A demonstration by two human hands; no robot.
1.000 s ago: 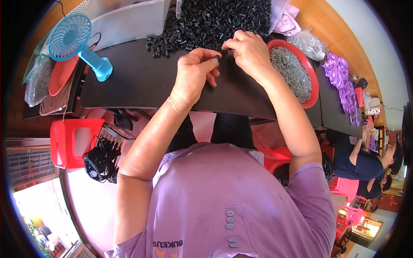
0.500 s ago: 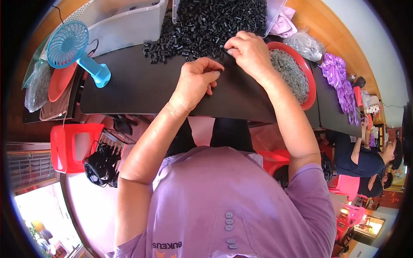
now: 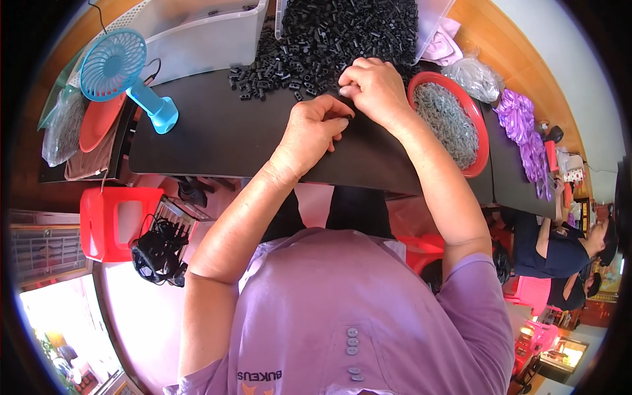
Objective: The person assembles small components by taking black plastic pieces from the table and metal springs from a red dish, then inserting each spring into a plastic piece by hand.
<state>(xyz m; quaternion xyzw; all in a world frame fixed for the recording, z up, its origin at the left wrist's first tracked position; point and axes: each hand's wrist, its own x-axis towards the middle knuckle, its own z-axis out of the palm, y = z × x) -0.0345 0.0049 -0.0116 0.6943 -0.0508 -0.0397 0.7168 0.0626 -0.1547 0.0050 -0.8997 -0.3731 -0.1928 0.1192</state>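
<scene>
Left hand (image 3: 315, 128) and right hand (image 3: 372, 85), both curled closed, pinching small black parts (image 3: 347, 117) at the pile (image 3: 329, 39) along the dark table's (image 3: 217, 135) far edge.

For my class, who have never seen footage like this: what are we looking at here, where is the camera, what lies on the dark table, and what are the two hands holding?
There is no machine here, only a person working with bare hands. The camera is worn on the person's head and looks down, so the purple shirt fills the bottom and the lens bends straight edges. The left hand pinches a small black piece between its fingertips. The right hand rests at the edge of a heap of small black parts and may pinch one too; that is hard to tell. On the dark table also stand a blue handheld fan to the left, a white bin behind it, and a red bowl of grey bits to the right. Another person sits at far right.
</scene>
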